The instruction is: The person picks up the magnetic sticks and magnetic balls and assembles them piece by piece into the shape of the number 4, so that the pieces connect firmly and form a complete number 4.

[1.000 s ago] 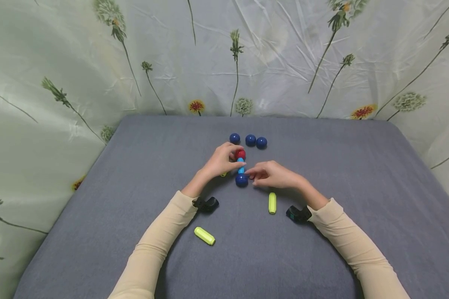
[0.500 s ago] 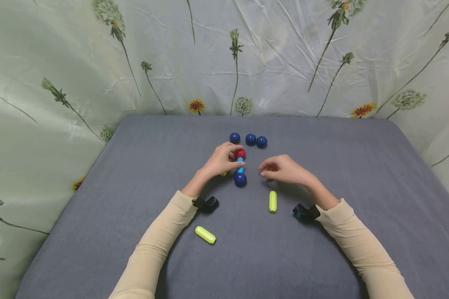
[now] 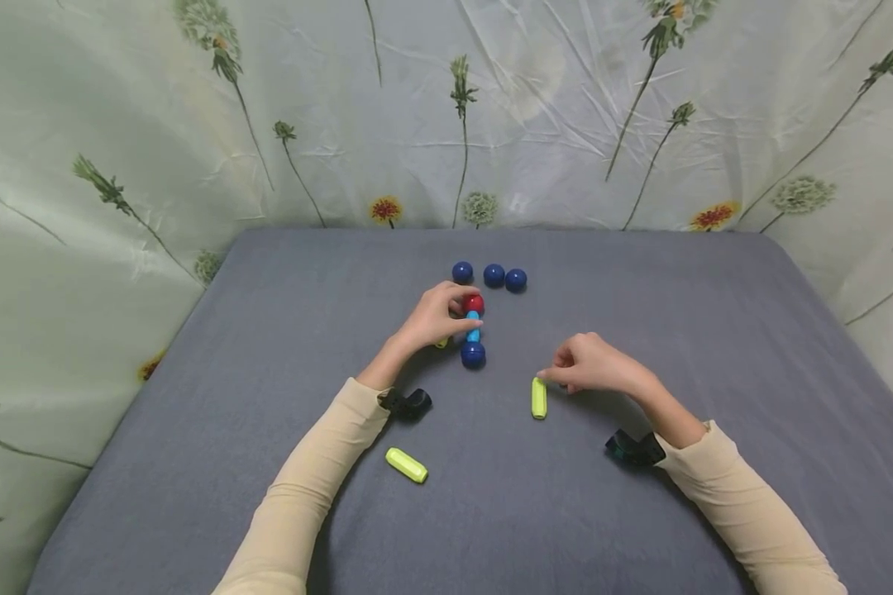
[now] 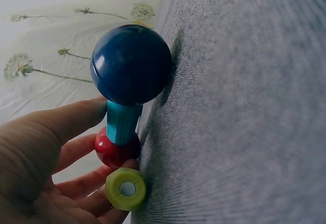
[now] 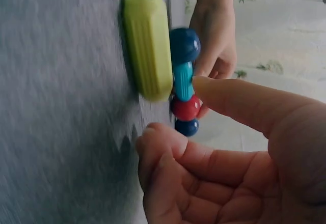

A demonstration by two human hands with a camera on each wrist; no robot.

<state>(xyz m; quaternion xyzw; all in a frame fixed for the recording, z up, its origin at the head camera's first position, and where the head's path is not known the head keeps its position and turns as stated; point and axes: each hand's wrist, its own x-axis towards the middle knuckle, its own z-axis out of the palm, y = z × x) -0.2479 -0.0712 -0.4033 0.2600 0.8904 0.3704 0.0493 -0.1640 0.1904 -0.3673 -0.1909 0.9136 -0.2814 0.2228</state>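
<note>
My left hand [image 3: 435,316] holds a joined piece: a red ball [image 3: 474,304], a light blue building rod [image 4: 121,122] and a dark blue ball [image 3: 473,354] in a line. Its thumb lies by the rod, its fingers around the red ball. One yellow rod [image 4: 126,189] sits at the red ball under that hand, its round metallic-looking end showing; whether it is attached, I cannot tell. My right hand [image 3: 594,364] hovers at the far end of another yellow rod [image 3: 539,398]. In the right wrist view its thumb and index finger are apart, with nothing gripped.
Several dark blue balls lie behind the joined piece, one [image 3: 462,272] alone and two [image 3: 504,278] side by side. A further yellow rod [image 3: 407,465] lies nearer, beside the left forearm. Grey cloth [image 3: 305,289] covers the table, and a flowered curtain [image 3: 551,124] hangs behind.
My right hand has left the dark blue ball, moving right and then nearer, to the yellow rod. The left hand keeps its hold on the joined piece, almost still.
</note>
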